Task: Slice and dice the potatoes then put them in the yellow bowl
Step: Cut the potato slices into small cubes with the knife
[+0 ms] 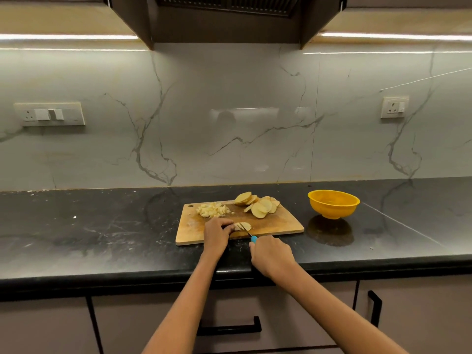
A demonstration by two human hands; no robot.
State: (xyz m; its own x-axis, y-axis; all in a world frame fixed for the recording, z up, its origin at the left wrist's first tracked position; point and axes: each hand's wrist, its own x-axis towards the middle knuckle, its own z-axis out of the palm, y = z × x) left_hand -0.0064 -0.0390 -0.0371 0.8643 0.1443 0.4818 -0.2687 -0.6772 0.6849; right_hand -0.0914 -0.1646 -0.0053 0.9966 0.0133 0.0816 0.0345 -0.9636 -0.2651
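A rectangular wooden cutting board point(270, 221) with rounded corners and a small hanging hole at its far left corner lies flat on the polished black stone desk point(89, 236), whose glossy top is veined with pale streaks. Near the board's front edge the left hand point(217, 232) rests with its fingers point(228, 227) curled down onto a short stack of potato slices point(244, 226), pinning them to the wood. The right hand point(272, 254) is wrapped around the blue handle of a small knife point(251, 236), fingers clamped on it, and the thin blade angles away over the board to meet the stack just beside the left fingertips. On the far left part of the board sits a loose heap of pale, blocky diced potato point(212, 210). On the far right part, round flat potato slices point(259, 203) with tan skin on their rims lean overlapping against one another, some spilling past the board's back edge. To the right of the board, apart from it, stands the yellow bowl point(333, 203), round, matte and plastic-looking on a narrow foot; its inside looks bare. Behind runs a smooth grey-veined marble backsplash point(229, 123).
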